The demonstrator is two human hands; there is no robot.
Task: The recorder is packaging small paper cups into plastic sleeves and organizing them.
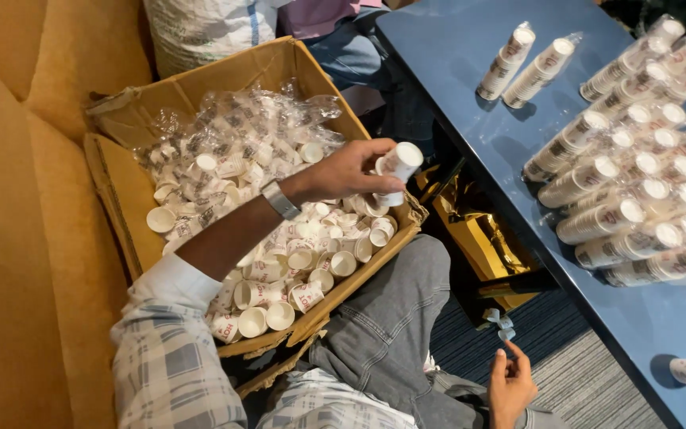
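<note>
2 hands are showing in the head view, and only 1 is carrying a load. Going from largest to smallest: the yellow sofa is filling the left side, and the blue bench is running along the right, bearing many wrapped sleeves of cups lying on their sides. A further 2 sleeves are lying apart toward the far end of the bench. Blue and grey striped carpet is covering the floor between them.

The cardboard box is resting on the sofa seat against the person's grey-trousered leg, and it is holding loose white paper cups mixed with crumpled clear wrap.

The left hand is reaching across the box and is gripping a short stack of cups at the box's near right edge. The stack's long axis is tilting up and to the right, open rims pointing toward the bench. The loose cups are lying directly below and to the left of this hand, so the left hand is the nearer one to them.

The right hand is hanging low over the carpet, well apart from the box, and its fingertips are pinching a small strip of clear wrap.
</note>
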